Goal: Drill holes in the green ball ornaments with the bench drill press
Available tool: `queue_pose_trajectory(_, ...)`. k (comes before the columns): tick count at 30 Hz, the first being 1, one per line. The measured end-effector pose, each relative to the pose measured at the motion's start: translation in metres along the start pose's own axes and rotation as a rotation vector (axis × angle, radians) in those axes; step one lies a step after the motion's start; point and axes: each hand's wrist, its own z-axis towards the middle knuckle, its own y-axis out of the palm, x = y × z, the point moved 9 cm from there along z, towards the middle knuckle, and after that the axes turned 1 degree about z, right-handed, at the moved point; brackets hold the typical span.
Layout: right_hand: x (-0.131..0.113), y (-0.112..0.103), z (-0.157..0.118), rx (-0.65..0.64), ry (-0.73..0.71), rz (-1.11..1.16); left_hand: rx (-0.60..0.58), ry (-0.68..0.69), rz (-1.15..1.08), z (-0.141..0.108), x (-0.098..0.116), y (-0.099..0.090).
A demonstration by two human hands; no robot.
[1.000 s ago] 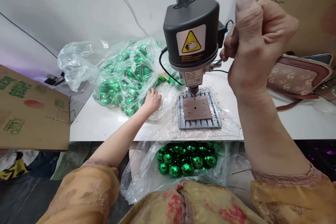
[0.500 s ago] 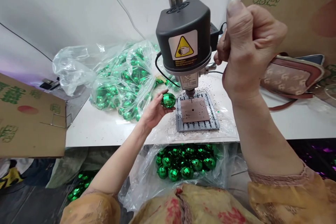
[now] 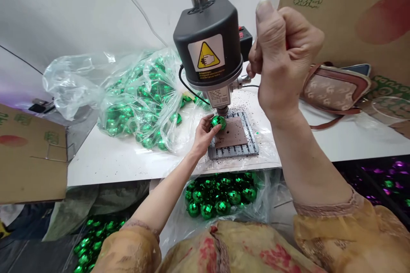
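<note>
**green ball up under the drill bit**

my left hand [image 3: 202, 137] has come in from beside the plate and now brings a faceted green ball [image 3: 218, 123] under the bench drill [image 3: 207, 40]. my fingers [image 3: 208, 130] curl narrowly around the ball, holding it from below and the side, just above the brown pad [image 3: 232, 133] on the slotted grey plate [image 3: 224, 152]. the ball sits right by the drill chuck [image 3: 222, 110], but i cannot tell if the bit touches it. my right hand [image 3: 282, 57] stays closed in a tight fist at the end of the feed lever [image 3: 244, 79], thumb up.

black drill specks [image 3: 256, 123] lie scattered across the white table [image 3: 121, 170]. to the left of the drill is a clear plastic bag of green balls [image 3: 141, 102]. a second open bag [image 3: 221, 198] sits below the table edge near my lap, and more green balls [image 3: 96, 239] lie low on the left. a patterned handbag [image 3: 333, 91] rests to the right, in front of a cardboard sheet [image 3: 352, 8].
</note>
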Motion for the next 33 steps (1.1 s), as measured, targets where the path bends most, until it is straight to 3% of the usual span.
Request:
queue_pose_trajectory(7,-0.004,0.001,-0.002,0.002,0.009,-0.054,-0.125,0.040,0.113,0.002,-0.011,0.011)
queue_pose_trajectory(15,-0.002,0.002,-0.002,-0.009,0.035,-0.193,-0.204,0.143,0.296,-0.005,0.004,0.018)
queue_pose_trajectory(20,-0.002,0.002,-0.001,0.004,-0.029,-0.093,-0.179,0.093,0.275,-0.013,0.005,0.027)
queue_pose_trajectory(25,0.004,0.000,-0.004,0.000,0.014,-0.135,-0.146,0.069,0.202,-0.016,-0.001,0.030)
queue_pose_trajectory(33,-0.006,-0.012,-0.027,0.082,-0.034,-0.113,-0.152,0.059,0.180,-0.017,-0.004,0.029)
